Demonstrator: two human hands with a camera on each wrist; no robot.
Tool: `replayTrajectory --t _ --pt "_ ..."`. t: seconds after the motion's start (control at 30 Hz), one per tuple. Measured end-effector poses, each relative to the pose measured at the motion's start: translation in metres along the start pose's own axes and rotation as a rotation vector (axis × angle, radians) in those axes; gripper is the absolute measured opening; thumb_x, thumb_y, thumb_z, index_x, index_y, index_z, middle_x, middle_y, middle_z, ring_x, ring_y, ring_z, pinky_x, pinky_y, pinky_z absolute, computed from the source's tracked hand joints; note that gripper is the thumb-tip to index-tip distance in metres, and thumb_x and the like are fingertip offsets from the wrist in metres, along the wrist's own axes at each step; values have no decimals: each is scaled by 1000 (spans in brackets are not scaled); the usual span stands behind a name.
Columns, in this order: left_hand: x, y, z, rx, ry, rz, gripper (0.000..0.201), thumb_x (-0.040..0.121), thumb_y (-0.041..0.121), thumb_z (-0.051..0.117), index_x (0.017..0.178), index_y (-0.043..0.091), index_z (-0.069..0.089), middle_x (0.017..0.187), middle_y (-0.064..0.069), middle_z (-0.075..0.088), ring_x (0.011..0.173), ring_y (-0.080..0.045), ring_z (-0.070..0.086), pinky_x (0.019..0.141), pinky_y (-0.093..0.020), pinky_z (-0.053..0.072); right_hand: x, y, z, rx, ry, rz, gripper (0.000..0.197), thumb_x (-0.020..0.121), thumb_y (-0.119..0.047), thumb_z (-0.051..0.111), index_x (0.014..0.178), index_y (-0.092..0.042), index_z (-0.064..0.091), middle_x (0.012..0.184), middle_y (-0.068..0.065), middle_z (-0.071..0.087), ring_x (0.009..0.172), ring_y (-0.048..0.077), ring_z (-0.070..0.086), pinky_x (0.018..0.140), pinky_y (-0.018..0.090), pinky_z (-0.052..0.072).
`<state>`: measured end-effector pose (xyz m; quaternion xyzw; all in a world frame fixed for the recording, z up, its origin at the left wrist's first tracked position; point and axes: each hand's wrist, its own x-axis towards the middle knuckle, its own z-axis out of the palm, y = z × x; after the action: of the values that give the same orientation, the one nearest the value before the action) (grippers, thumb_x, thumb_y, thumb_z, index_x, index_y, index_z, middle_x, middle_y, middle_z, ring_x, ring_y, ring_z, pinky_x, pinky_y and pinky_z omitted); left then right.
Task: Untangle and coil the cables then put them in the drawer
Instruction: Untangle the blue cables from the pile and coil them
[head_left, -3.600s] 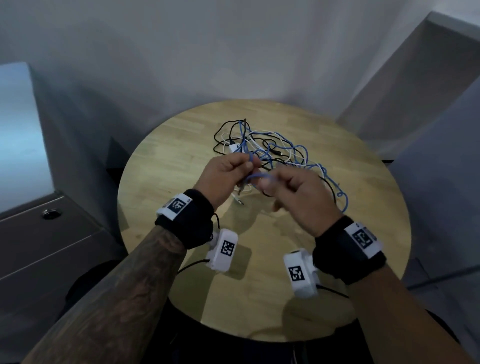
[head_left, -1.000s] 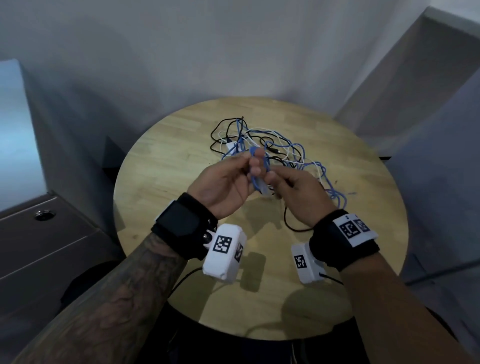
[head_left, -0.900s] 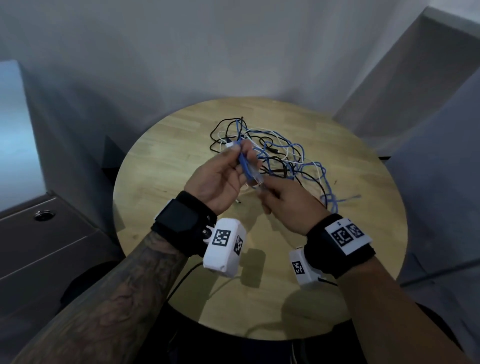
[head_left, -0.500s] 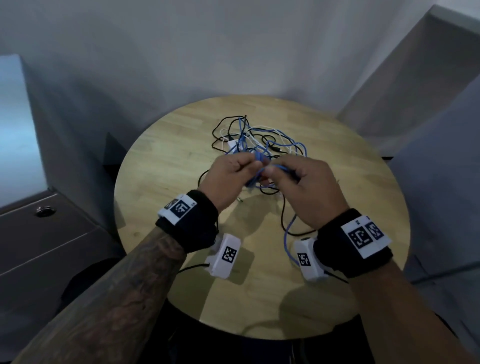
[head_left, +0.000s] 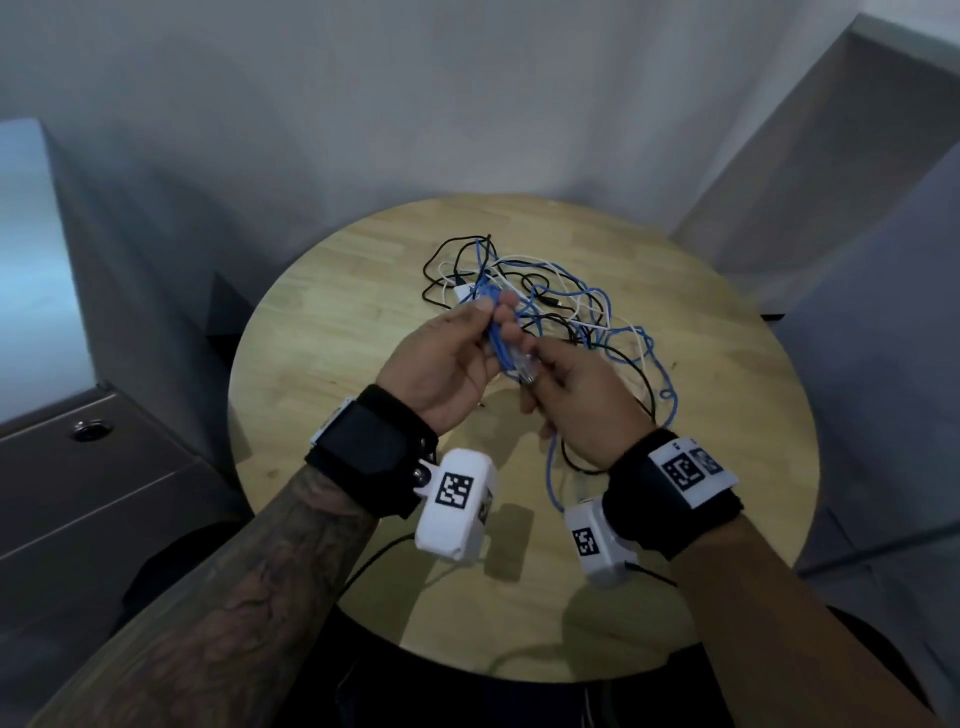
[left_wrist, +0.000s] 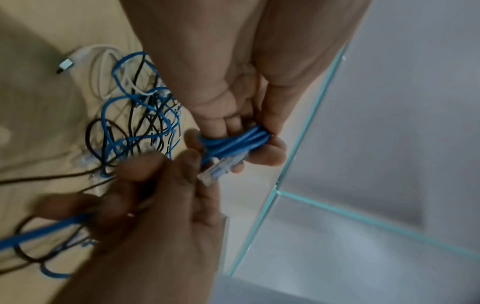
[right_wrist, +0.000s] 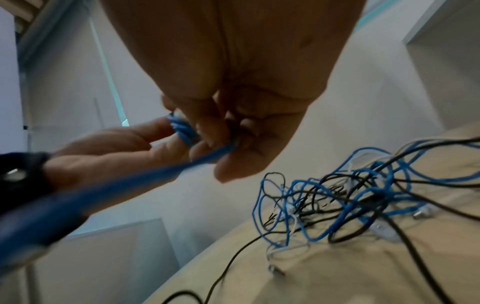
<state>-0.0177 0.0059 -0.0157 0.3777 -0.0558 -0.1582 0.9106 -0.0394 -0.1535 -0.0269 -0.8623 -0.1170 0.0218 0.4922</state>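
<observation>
Blue cable (head_left: 506, 345): a few short loops are gathered in the left hand (head_left: 447, 364), whose grip is closed round the bundle with the clear plug (left_wrist: 221, 167) sticking out. The right hand (head_left: 576, 400) pinches the same cable's free run, which hangs below toward the desk (head_left: 322, 332) and feeds the next loop.

Progress: early. One cable is only partly coiled; most of its length looks still caught in the pile (head_left: 561, 306) of blue, black and white cables on the desk just beyond the hands (white plug end visible in the left wrist view).

Left to do: free and finish the blue cable, coil the others, stow all. The drawer (head_left: 93, 467) at left appears closed.
</observation>
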Motion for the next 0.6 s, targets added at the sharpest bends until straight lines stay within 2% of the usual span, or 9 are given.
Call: replayTrajectory --t 0.1,0.17,0.23,0.3,0.37,0.43,0.5,0.53,0.6 --pt "6 8 -9 -114 122 77 23 103 15 38 102 3 58 73 3 64 67 -9 65 84 -28 57 -8 -3 11 -62 -202 53 17 105 -25 43 104 -22 60 63 -2 64 47 20 53 48 41 54" --pt "10 13 -19 -130 200 118 22 104 15 38 98 5 57 76 1 64 68 -9 66 88 -29 55 -12 -6 15 -115 -290 22 24 105 -28 44 101 -12 62 59 -3 60 47 16 52 51 38 52" --pt "12 12 -28 -69 267 156 19 104 14 41 97 5 57 80 -1 62 72 -12 66 89 -29 54 -12 -11 15 -205 -311 -68 32 103 -30 47 90 -6 63 58 -1 59 50 15 52 57 36 50" --pt "11 6 -29 27 311 201 17 102 11 44 101 3 58 81 -2 65 75 -15 66 87 -30 54 -14 -17 14 -279 -327 -150 38 102 -34 49 77 -6 60 59 3 58 54 18 54 60 38 49" --pt "8 2 -25 237 333 243 16 100 8 49 102 0 63 80 -3 68 77 -18 67 80 -30 56 -17 -21 9 -258 -312 -197 39 100 -33 53 73 -5 55 57 2 48 53 18 47 58 36 44" --pt "5 0 -18 637 277 286 16 98 5 53 96 -2 68 78 -3 69 74 -13 67 73 -27 55 -18 -23 -1 -190 -210 -184 34 99 -29 57 77 -4 60 57 -4 38 52 10 37 54 31 35" --pt "0 -3 -9 966 109 275 20 98 4 52 86 1 69 71 8 67 66 0 62 66 -19 49 -15 -22 -14 -142 -57 -202 24 98 -25 60 82 -9 69 57 -9 47 52 5 41 55 28 37" --pt "-3 -6 -3 1029 20 230 26 100 7 49 82 6 67 66 11 65 62 -1 60 63 -19 46 -13 -22 -21 -145 12 -231 20 97 -25 61 84 -14 71 61 -10 57 56 4 50 58 29 44" --pt "-8 -11 5 936 -68 70 35 105 16 37 82 9 61 65 3 62 60 -13 58 61 -25 45 -9 -18 -30 -172 115 -270 15 94 -27 63 84 -22 72 71 -7 68 67 15 64 66 38 52"
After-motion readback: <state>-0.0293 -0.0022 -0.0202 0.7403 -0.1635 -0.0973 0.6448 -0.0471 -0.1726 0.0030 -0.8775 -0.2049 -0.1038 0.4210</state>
